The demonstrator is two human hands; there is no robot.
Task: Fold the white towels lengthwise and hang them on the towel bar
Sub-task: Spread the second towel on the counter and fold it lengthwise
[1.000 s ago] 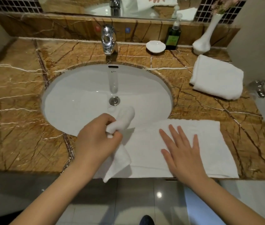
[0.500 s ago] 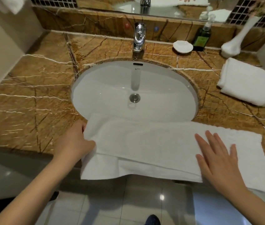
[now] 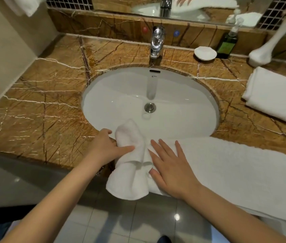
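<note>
A white towel (image 3: 229,174) lies spread along the front edge of the marble counter (image 3: 39,116), its near side hanging over the edge. My left hand (image 3: 107,148) grips the towel's bunched left end, which is lifted and turned over toward the right. My right hand (image 3: 170,171) rests flat on the towel, fingers spread, just right of that bunch. A second white towel (image 3: 275,97), folded, sits on the counter at the far right. Another white towel (image 3: 25,6) hangs at the top left corner; the bar itself is not visible.
A white oval sink (image 3: 156,95) with a chrome faucet (image 3: 157,42) fills the counter's middle. Behind it stand a white soap dish (image 3: 205,53), a green bottle (image 3: 227,45) and a white vase (image 3: 265,53). A mirror runs along the back; tiled floor lies below.
The towel lay flat half a second ago with my left hand at its left edge. Now that end is gathered and lifted, and my right hand has slid left toward it.
</note>
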